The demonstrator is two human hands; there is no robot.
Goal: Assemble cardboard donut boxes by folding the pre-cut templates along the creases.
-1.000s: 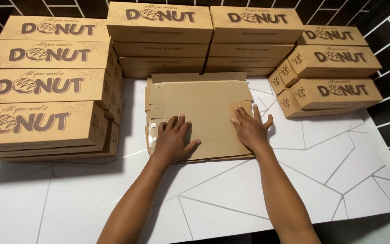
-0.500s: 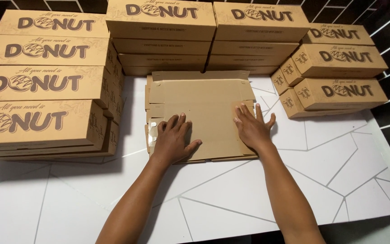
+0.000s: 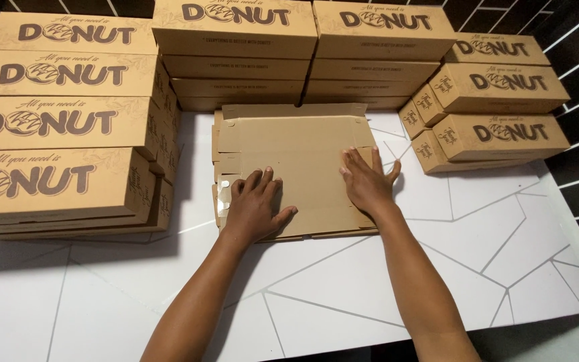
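Left hand (image 3: 254, 204) and right hand (image 3: 366, 181) both lie palm-down, fingers spread, pressing a stack of flat unfolded cardboard blanks (image 3: 296, 151) on the white line-patterned table (image 3: 343, 295); matte brown, rectangular. Assembled printed boxes (image 3: 61, 127) stacked around three sides.

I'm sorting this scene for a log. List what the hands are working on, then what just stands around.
In hand:
left hand, flat on the stack of flat cardboard blanks
right hand, flat on the same stack

Standing around:
stacked folded boxes at left
boxes behind
boxes at right
white table
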